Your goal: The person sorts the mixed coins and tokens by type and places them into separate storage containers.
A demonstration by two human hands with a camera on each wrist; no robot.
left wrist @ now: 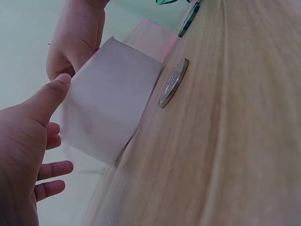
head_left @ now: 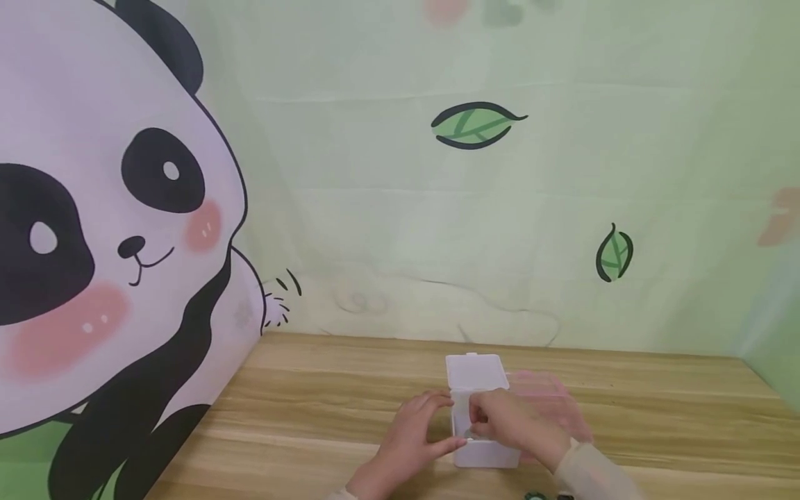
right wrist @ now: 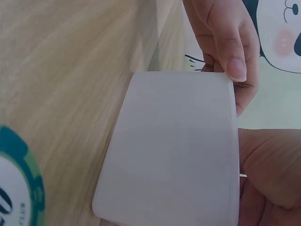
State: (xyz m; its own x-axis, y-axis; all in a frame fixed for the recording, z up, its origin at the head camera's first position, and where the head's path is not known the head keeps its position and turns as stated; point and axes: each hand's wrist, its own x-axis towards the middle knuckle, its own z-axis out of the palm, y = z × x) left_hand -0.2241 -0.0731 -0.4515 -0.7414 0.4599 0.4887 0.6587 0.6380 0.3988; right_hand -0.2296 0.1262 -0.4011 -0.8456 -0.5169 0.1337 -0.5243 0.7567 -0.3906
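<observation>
A white plastic box [head_left: 486,454] stands on the wooden table with its hinged lid [head_left: 478,372] tipped back. My left hand [head_left: 412,434] holds its left side, the thumb on the near rim and the fingers toward the far corner. In the left wrist view, the left hand [left wrist: 23,150] has its thumb on the top edge. My right hand [head_left: 515,420] reaches into the box from above with bent fingers. The box wall hides those fingertips in both wrist views, so whether they pinch something cannot be told.
Beside the box lies a translucent pink container [head_left: 556,403]. A silvery coin [left wrist: 174,83] rests on the table near the box. A green and white poker chip [right wrist: 19,183] lies on the near side. Behind the wooden table [head_left: 300,396] hangs a panda-printed cloth [head_left: 375,229].
</observation>
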